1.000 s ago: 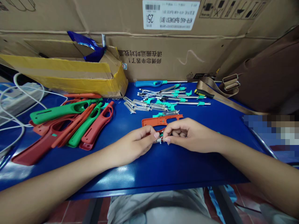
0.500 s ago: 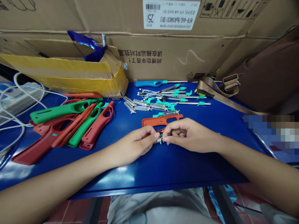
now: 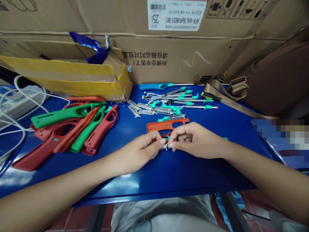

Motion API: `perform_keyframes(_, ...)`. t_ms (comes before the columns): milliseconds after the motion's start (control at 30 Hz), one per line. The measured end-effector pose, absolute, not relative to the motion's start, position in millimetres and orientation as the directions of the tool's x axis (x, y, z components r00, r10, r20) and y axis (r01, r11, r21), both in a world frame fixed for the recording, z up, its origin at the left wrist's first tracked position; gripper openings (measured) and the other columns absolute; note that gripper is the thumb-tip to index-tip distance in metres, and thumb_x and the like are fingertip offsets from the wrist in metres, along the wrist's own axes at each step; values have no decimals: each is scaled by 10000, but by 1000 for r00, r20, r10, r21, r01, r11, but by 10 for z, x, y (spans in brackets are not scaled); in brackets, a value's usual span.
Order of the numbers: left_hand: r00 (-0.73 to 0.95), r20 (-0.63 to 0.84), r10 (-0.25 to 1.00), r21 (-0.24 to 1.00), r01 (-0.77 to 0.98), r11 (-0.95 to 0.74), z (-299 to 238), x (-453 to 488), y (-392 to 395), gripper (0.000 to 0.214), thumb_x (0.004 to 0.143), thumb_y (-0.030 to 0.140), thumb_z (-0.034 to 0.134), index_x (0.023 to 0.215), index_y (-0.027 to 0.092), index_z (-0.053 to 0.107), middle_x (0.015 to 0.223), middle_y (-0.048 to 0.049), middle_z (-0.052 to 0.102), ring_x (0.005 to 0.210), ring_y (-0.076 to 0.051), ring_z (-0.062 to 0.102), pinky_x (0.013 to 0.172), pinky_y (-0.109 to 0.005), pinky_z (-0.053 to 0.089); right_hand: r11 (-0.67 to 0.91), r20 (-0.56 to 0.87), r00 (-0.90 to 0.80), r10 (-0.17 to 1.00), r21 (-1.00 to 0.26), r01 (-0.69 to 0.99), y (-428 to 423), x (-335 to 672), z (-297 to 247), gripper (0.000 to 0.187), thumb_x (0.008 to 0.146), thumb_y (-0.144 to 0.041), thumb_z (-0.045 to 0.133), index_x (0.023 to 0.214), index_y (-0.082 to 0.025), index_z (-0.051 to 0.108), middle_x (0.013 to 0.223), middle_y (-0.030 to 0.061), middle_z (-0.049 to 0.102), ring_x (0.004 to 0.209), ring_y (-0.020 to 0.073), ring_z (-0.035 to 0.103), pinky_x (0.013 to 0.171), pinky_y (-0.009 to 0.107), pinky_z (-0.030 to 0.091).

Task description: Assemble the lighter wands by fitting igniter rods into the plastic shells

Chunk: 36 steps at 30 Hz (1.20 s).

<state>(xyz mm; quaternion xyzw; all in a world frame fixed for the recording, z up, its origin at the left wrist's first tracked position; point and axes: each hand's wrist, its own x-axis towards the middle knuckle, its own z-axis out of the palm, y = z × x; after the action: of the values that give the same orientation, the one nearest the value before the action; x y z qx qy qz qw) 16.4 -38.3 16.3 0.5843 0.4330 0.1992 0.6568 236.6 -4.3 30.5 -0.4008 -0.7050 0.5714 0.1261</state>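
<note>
My left hand (image 3: 138,149) is closed, thumb against forefinger, on a lighter fuel tank (image 3: 165,147). Only its whitish valve end shows; the rest is hidden in the fingers. Right beside it, my right hand (image 3: 196,140) pinches at that same end, and whatever tiny part is between its fingertips is too small to name. Just behind both hands lies an orange lighter shell half (image 3: 156,125), with another reddish shell partly covered by the fingers. Farther back are several clear fuel tanks (image 3: 146,112) and metal lighter tubes with teal triggers (image 3: 202,107).
Red, green and orange lighter shells (image 3: 60,112) are piled at left, before a yellow-taped carton (image 3: 96,83). A blue lighter (image 3: 154,86) lies along the large cardboard box (image 3: 183,64). A screwdriver (image 3: 212,96) and brown strap (image 3: 231,101) are at right; white cables (image 3: 21,112) at far left.
Both hands stay almost in place. The left hand has turned slightly, and the fuel tank's end between the fingertips has shifted a little.
</note>
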Motion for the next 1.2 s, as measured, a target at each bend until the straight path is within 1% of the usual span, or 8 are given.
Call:
perform_keyframes(233, 514, -359, 779, 932, 239, 272, 217, 173, -401, 321, 1021, 479, 472, 889, 187, 484, 616, 97, 345, 513, -64, 281, 462, -181, 232, 35, -235, -656, 717, -928, 372, 0, 2379, 292, 167, 864, -324, 685, 824, -162, 691, 733, 2, 665, 582, 82, 499, 534, 228, 372)
perform_keyframes(433, 448, -394, 802, 905, 342, 253, 345, 164, -380, 285, 1010, 438, 495, 939, 169, 556, 662, 74, 368, 576, -88, 306, 504, -221, 236, 81, -181, -619, 764, -925, 370, 40, 2418, 347, 182, 856, -332, 682, 810, -157, 695, 644, -38, 559, 551, 73, 425, 510, 228, 309)
perform_keyframes(533, 447, -361, 818, 905, 379, 193, 348, 142, -370, 291, 1018, 429, 480, 939, 162, 566, 687, 64, 370, 600, -94, 302, 519, -232, 241, 59, -194, -590, 783, -922, 382, 45, 2420, 366, 207, 844, -353, 691, 814, -148, 699, 669, -26, 577, 573, 79, 448, 533, 233, 336)
perform_keyframes(633, 460, -310, 832, 928, 335, 160, 321, 119, -377, 296, 1021, 445, 479, 941, 169, 549, 694, 66, 372, 591, -88, 309, 515, -219, 261, 24, -213, -574, 791, -926, 377, 45, 2413, 363, 227, 829, -376, 705, 819, -149, 703, 688, -16, 599, 597, 89, 479, 553, 240, 356)
perform_keyframes(833, 498, -294, 816, 948, 258, 184, 286, 123, -390, 282, 1024, 444, 491, 930, 179, 512, 650, 89, 351, 511, -62, 288, 465, -200, 229, -97, -284, -526, 801, -930, 354, 46, 2389, 347, 252, 775, -411, 758, 804, -163, 727, 759, 21, 689, 667, 125, 583, 615, 265, 439)
perform_keyframes(900, 501, -291, 815, 951, 243, 190, 271, 133, -391, 278, 1026, 441, 485, 937, 179, 506, 637, 94, 341, 494, -59, 283, 452, -198, 219, -140, -308, -515, 800, -931, 338, 45, 2378, 345, 242, 762, -401, 775, 785, -164, 730, 731, 9, 689, 627, 108, 570, 586, 250, 429)
perform_keyframes(1033, 498, -284, 820, 955, 220, 197, 236, 148, -392, 276, 1031, 436, 475, 919, 183, 483, 624, 100, 338, 479, -54, 278, 441, -193, 211, -181, -339, -490, 803, -923, 341, 46, 2369, 326, 240, 729, -380, 816, 791, -162, 736, 669, -15, 658, 528, 69, 484, 479, 215, 337)
perform_keyframes(1200, 514, -282, 810, 958, 194, 210, 243, 155, -383, 279, 1031, 437, 478, 914, 183, 477, 631, 98, 347, 486, -53, 284, 449, -187, 225, -184, -346, -494, 797, -919, 348, 42, 2378, 301, 294, 767, -428, 788, 825, -144, 738, 644, -8, 638, 492, 64, 467, 451, 208, 341)
